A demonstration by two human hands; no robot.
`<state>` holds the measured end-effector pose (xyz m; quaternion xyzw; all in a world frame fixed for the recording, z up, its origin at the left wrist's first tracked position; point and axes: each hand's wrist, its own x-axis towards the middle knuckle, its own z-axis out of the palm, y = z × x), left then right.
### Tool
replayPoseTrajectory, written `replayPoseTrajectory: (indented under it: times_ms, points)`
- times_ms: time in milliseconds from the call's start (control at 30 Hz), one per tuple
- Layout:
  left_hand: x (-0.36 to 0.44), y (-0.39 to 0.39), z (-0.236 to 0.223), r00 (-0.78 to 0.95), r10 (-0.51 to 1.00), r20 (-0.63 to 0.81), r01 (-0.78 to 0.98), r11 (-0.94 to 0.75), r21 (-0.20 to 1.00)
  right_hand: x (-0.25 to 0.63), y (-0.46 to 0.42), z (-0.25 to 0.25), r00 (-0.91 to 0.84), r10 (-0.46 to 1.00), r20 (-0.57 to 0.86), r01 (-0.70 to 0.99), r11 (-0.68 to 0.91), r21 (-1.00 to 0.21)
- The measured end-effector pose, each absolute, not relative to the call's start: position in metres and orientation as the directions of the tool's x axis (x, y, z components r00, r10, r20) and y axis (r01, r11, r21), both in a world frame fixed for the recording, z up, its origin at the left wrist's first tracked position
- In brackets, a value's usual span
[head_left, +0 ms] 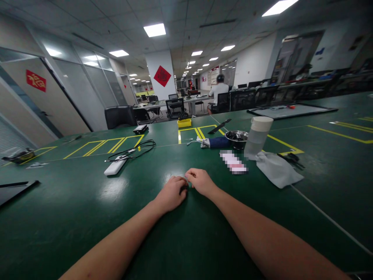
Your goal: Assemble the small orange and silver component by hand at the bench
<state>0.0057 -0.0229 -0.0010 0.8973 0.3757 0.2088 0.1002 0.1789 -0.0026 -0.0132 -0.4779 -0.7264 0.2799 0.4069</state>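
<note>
My left hand [174, 193] rests low over the green table [140, 225] in the middle of the view, its fingers curled in. A dark patch shows under those fingers; whether it is a small object or shadow, I cannot make out. Close beside it, my right hand [201, 182] has thumb and fingertips pinched together, pointing at the left hand's fingertips. What the pinch holds, if anything, is too small or hidden to tell. Left of the hands lies a white power bank [115, 166] with a black cable [145, 147]. A blurred-out pinkish item [233, 161] lies to the right.
To the right stand a clear bottle with a white lid [257, 136], a metal bowl [237, 138] of dark items and a white pouch [278, 169]. A rolled blue item [219, 142], yellow box [184, 123] and yellow tape lines lie farther back. A person [219, 93] sits beyond.
</note>
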Motion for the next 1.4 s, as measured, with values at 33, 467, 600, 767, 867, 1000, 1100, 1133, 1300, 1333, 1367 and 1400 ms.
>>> replayPoseTrajectory:
  times_ms: [33,467,600,767,867,1000,1100,1133,1300,1333,1367,1400]
  points:
    - [0.006,-0.024,-0.002,0.640,0.707,0.303,0.621,-0.707,0.338,0.180,-0.002,-0.014,-0.187,0.921,0.343,0.526,0.388,-0.757]
    - [-0.005,-0.031,0.005,0.614,0.725,0.312,0.628,-0.688,0.365,0.180,-0.002,-0.014,-0.474,0.845,0.248,0.677,0.530,-0.511]
    - [-0.008,-0.030,0.002,0.545,0.784,0.297,0.743,-0.616,0.264,0.182,-0.002,-0.015,-0.496,0.838,0.227,0.667,0.535,-0.518]
    - [-0.009,-0.026,-0.002,0.579,0.773,0.259,0.709,-0.635,0.307,0.182,-0.006,-0.014,-0.459,0.846,0.270,0.626,0.524,-0.578]
    - [-0.008,-0.027,-0.001,0.581,0.761,0.289,0.662,-0.648,0.376,0.182,-0.007,-0.013,-0.438,0.851,0.290,0.575,0.513,-0.638]
    - [-0.006,-0.030,0.002,0.562,0.759,0.328,0.621,-0.649,0.439,0.182,-0.007,-0.013,-0.428,0.858,0.283,0.534,0.493,-0.687]
    - [-0.005,-0.032,0.004,0.532,0.769,0.355,0.606,-0.638,0.475,0.181,-0.007,-0.011,-0.398,0.876,0.271,0.502,0.456,-0.735]
    - [-0.005,-0.032,0.004,0.519,0.775,0.360,0.601,-0.631,0.490,0.181,-0.007,-0.010,-0.382,0.885,0.265,0.485,0.436,-0.758]
    - [-0.004,-0.029,0.001,0.482,0.800,0.357,0.552,-0.594,0.585,0.178,-0.010,-0.006,-0.331,0.904,0.271,0.372,0.389,-0.843]
    - [-0.004,-0.028,0.000,0.460,0.816,0.349,0.541,-0.569,0.619,0.177,-0.010,-0.005,-0.320,0.911,0.259,0.332,0.365,-0.870]
    - [-0.004,-0.026,-0.002,0.431,0.838,0.336,0.530,-0.536,0.658,0.177,-0.010,-0.005,-0.307,0.921,0.240,0.284,0.329,-0.900]
    - [-0.004,-0.024,-0.003,0.402,0.861,0.313,0.517,-0.495,0.699,0.177,-0.010,-0.005,-0.296,0.930,0.215,0.238,0.290,-0.927]
